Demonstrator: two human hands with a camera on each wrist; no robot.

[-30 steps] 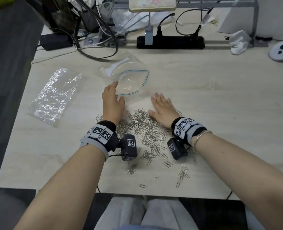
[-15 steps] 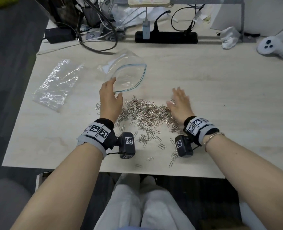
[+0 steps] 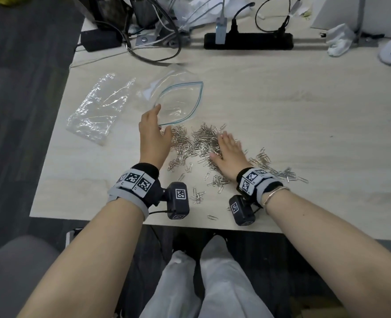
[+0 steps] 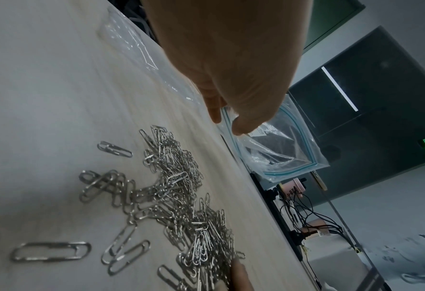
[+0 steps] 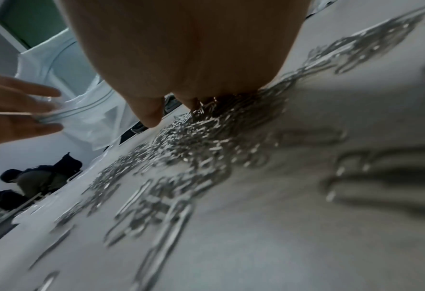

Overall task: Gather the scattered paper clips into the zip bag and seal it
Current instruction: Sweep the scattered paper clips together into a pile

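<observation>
Silver paper clips [image 3: 199, 143], too many to count, lie heaped on a pale table [image 3: 304, 125] just before one clear zip bag [image 3: 180, 104], whose gaping blue-edged rim the left hand [image 3: 154, 138] pinches, while the right hand [image 3: 227, 154] presses flat, fingers straight, on the heap.

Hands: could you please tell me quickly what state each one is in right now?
Left hand: pinching the rim of the zip bag.
Right hand: open, fingers flat on the paper clips.
</observation>
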